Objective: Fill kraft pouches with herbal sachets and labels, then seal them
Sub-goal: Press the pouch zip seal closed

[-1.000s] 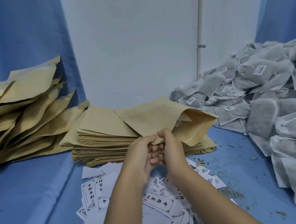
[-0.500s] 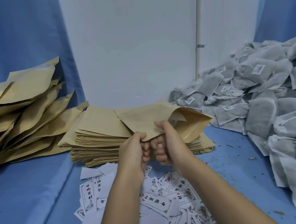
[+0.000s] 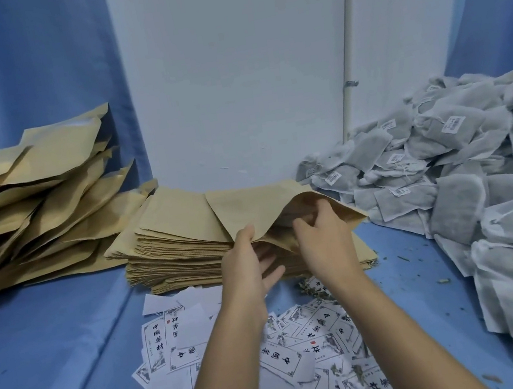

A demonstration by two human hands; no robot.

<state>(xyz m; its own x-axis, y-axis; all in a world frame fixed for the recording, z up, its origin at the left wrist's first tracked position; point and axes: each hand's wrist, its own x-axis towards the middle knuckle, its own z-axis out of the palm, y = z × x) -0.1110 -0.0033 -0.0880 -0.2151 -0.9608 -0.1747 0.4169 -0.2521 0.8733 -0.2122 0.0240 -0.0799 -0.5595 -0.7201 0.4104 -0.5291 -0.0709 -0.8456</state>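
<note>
Open-mouthed kraft pouch [image 3: 250, 208] over stack [image 3: 177, 252], sachets [image 3: 456, 204] heaped right, labels [image 3: 304, 347] scattered

A tan kraft paper pouch [image 3: 250, 208] is held over a squared stack of flat kraft pouches [image 3: 175, 239]. Its near edge is pinched by the left hand [image 3: 245, 262], thumb on top. Fingers of the right hand [image 3: 325, 244] are curled into its opened mouth. White printed paper labels [image 3: 288, 349] lie scattered on the blue cloth surface [image 3: 56, 357]. Grey mesh herbal sachets [image 3: 462, 180] are heaped at right, and bulging kraft pouches [image 3: 33, 201] at left.

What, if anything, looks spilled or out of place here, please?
Loose herb crumbs lie spilled on the blue table, in front of the pouch stack and across the paper labels, presumably leaked from the sachets. The held kraft pouch looks undamaged.
</note>
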